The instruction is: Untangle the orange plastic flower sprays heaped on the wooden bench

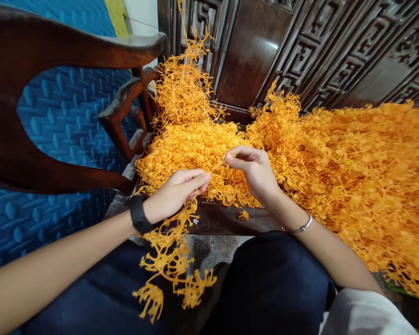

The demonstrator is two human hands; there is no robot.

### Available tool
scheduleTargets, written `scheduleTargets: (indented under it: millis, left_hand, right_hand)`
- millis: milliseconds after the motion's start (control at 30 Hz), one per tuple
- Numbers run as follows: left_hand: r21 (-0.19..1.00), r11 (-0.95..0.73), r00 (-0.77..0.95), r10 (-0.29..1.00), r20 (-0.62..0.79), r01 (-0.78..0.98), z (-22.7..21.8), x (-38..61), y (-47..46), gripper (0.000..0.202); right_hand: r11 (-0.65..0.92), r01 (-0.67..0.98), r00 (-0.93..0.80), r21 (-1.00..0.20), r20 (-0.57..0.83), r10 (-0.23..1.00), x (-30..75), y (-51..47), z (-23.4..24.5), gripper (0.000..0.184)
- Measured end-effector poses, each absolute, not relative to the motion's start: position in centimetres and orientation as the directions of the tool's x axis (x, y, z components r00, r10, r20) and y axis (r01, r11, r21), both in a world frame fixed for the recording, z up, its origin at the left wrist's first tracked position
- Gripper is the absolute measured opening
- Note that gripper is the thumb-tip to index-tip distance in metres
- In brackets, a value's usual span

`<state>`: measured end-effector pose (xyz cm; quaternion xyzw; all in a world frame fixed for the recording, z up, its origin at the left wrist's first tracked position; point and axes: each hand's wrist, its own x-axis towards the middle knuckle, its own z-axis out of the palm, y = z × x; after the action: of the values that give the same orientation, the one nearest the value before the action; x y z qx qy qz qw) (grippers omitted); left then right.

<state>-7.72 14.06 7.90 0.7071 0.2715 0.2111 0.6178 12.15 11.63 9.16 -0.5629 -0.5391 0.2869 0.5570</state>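
A big heap of orange plastic sprigs (pixel 352 158) covers a dark wooden seat (pixel 223 218) in front of me. My left hand (pixel 176 190), with a black band at the wrist, is closed on a bunch of orange sprigs (pixel 171 265) that dangles down over my lap. My right hand (pixel 253 170), a thin bangle on its wrist, pinches a thin orange strand (pixel 218 174) stretched between the two hands, just above the heap's near edge.
A curved dark wooden chair arm (pixel 56 51) rises on the left over blue padded floor mats (pixel 66 111). Carved dark wooden panels (pixel 317 42) stand behind the heap. A small orange piece (pixel 243 214) lies on the seat edge. My dark-trousered knees (pixel 275 284) are below.
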Motion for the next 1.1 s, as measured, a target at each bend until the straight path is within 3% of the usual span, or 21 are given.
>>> scheduleTargets:
  millis: [167,300,433,633,733,900,1100]
  left_hand:
    - [0.984,-0.087,0.85,0.52,-0.085,0.152,7.2,-8.6,11.9,0.037]
    - [0.987,0.015,0.859,0.49,-0.147,0.16,6.6,-8.1,11.7,0.034]
    - [0.99,0.095,0.835,0.531,-0.142,0.108,6.7,-7.3,12.8,0.032]
    - [0.985,0.166,0.816,0.563,-0.131,0.043,6.9,-7.2,13.5,0.026]
    - [0.982,0.191,0.813,0.573,-0.104,-0.009,6.8,-7.4,13.7,0.025]
    - [0.968,0.246,0.788,0.604,-0.115,-0.048,7.0,-7.6,13.9,0.02]
    - [0.961,0.277,0.833,0.534,-0.145,-0.01,7.7,-7.8,14.0,0.018]
  right_hand:
    - [0.229,0.391,0.582,-0.891,0.433,0.689,17.9,12.0,8.4,0.007]
    - [0.173,0.574,0.415,-0.801,0.466,0.781,18.8,12.0,7.0,0.01]
    - [0.247,0.76,0.174,-0.601,0.554,0.814,17.1,12.2,6.8,0.015]
    - [0.292,0.877,-0.047,-0.381,0.537,0.842,15.9,12.1,6.6,0.024]
    - [0.314,0.873,-0.072,-0.374,0.538,0.84,15.0,11.7,7.0,0.027]
    - [0.254,0.878,0.001,-0.406,0.532,0.846,14.3,11.7,7.2,0.004]
    - [0.264,0.908,-0.042,-0.325,0.556,0.83,14.7,11.7,6.7,0.017]
